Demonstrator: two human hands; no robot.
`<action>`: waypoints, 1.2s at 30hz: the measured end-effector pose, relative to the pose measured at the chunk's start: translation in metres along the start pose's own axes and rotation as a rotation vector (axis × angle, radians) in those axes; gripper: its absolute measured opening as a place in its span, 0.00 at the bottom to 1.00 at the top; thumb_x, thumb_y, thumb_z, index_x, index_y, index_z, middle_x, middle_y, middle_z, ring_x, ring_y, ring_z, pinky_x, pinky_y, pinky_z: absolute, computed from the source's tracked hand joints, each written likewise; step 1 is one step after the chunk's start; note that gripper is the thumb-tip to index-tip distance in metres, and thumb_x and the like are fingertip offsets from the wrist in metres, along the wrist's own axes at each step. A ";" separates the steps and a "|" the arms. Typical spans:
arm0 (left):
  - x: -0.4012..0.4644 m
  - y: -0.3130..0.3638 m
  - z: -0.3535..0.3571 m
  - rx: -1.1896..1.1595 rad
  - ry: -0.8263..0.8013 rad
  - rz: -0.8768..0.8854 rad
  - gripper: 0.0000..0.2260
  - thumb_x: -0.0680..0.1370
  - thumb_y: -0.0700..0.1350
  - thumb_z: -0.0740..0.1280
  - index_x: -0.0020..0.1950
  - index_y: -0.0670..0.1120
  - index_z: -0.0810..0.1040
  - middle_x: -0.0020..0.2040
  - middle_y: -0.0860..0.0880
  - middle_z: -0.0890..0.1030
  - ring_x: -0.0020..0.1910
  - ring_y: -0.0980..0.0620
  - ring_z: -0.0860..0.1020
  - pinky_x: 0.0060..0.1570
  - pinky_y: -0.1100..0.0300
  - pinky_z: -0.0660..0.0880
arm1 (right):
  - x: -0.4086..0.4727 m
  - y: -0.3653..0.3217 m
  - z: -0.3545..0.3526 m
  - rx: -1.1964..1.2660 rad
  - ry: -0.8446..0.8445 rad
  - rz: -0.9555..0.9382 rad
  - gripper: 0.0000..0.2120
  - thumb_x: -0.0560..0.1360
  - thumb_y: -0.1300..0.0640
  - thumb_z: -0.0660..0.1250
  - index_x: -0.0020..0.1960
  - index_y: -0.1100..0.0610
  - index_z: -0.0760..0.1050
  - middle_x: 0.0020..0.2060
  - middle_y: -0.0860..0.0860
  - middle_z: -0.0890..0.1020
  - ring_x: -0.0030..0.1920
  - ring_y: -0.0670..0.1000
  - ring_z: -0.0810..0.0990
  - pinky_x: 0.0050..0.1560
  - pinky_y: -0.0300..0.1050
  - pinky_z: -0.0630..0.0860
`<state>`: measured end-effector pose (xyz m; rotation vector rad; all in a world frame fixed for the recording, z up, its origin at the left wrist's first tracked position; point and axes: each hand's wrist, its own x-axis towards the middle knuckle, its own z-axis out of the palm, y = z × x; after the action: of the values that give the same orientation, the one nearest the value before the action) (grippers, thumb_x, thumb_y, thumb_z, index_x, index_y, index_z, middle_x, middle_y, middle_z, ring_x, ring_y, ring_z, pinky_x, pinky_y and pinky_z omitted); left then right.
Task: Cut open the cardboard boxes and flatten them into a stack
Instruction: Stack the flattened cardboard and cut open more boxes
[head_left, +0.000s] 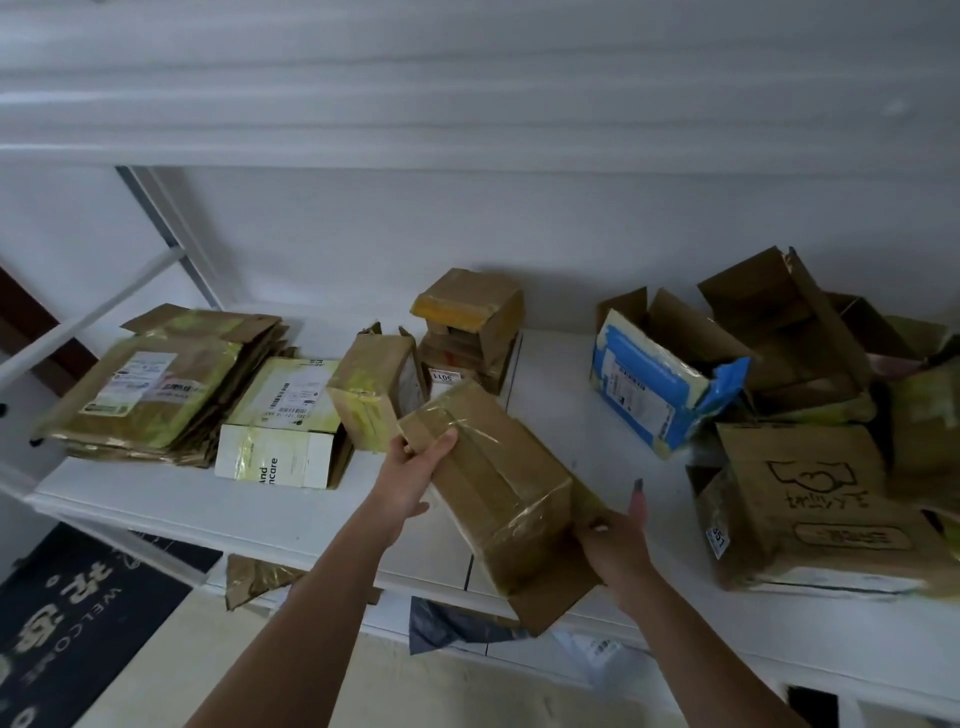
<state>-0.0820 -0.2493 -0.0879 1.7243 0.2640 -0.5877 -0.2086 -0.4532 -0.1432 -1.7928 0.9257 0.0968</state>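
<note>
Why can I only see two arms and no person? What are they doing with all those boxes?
The camera sits on the person's head and looks down, so you see only their arms. There is no machine here, just two bare hands. The left hand grips the far end of a taped brown box, and the right hand holds its near end. They lift it over a white shelf. On the left lies a stack of flattened boxes. In the middle stand small boxes still taped shut. On the right is a pile of opened boxes.

Home entryway or storeroom, white shelf unit (208, 499), welcome doormat (78, 613), opened parcel boxes (800, 499)
</note>
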 end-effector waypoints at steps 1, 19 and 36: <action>0.000 -0.002 0.004 0.022 0.016 -0.026 0.34 0.71 0.63 0.72 0.72 0.53 0.64 0.64 0.49 0.75 0.62 0.45 0.74 0.56 0.46 0.74 | 0.000 0.005 -0.006 -0.084 -0.024 -0.008 0.12 0.80 0.58 0.63 0.54 0.69 0.75 0.41 0.59 0.75 0.42 0.55 0.79 0.56 0.57 0.78; -0.046 -0.005 0.060 0.082 0.104 0.044 0.29 0.81 0.49 0.66 0.75 0.67 0.55 0.62 0.50 0.71 0.53 0.47 0.76 0.40 0.48 0.80 | 0.045 0.051 -0.071 -1.360 -0.137 -0.726 0.12 0.80 0.50 0.61 0.61 0.51 0.73 0.59 0.51 0.76 0.60 0.52 0.75 0.51 0.48 0.77; -0.056 -0.013 0.064 0.027 0.095 0.008 0.33 0.79 0.48 0.68 0.76 0.69 0.54 0.67 0.47 0.73 0.57 0.43 0.80 0.48 0.40 0.82 | 0.011 -0.089 -0.035 0.184 -0.146 -0.816 0.02 0.77 0.60 0.69 0.48 0.56 0.77 0.42 0.47 0.82 0.43 0.43 0.81 0.41 0.34 0.78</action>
<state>-0.1507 -0.2998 -0.0783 1.7808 0.3170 -0.5059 -0.1579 -0.4767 -0.0653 -1.8306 0.0514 -0.3602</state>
